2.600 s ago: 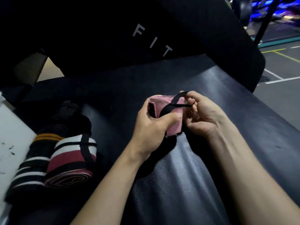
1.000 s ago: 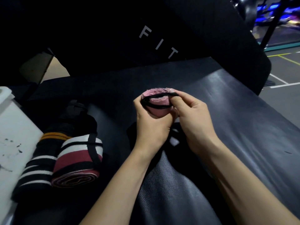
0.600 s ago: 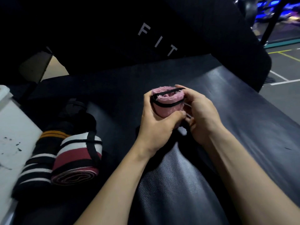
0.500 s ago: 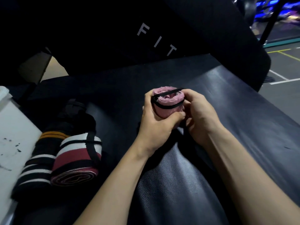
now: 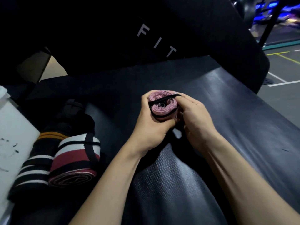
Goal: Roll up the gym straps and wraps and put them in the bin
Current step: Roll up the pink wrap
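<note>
Since a couple of seconds ago you have turned the pink wrap (image 5: 162, 106) so its coiled end faces up at you, and the thin black elastic loop (image 5: 164, 99) that you were stretching over its side now crosses that end and runs round the roll. Far to the left of your hands, a white surface (image 5: 14, 137) with dark smudges fills the edge of the view; whether it belongs to a bin cannot be told. Just right of it, well apart from your left hand, lie a black roll with white and orange stripes (image 5: 39, 158) and, touching it, a roll striped white, dark red and black (image 5: 74, 161) with its own black loop round it. Your left hand (image 5: 151, 129) is curled round the near and left side of the pink wrap, thumb across its front. Your right hand (image 5: 197, 120) is close against it on the right, fingers bent onto the roll's right side at the loop. The two hands are together, holding the wrap up above the black padded bench (image 5: 235, 127). Beyond your hands rises a black pad (image 5: 194, 30) with pale letters.
</note>
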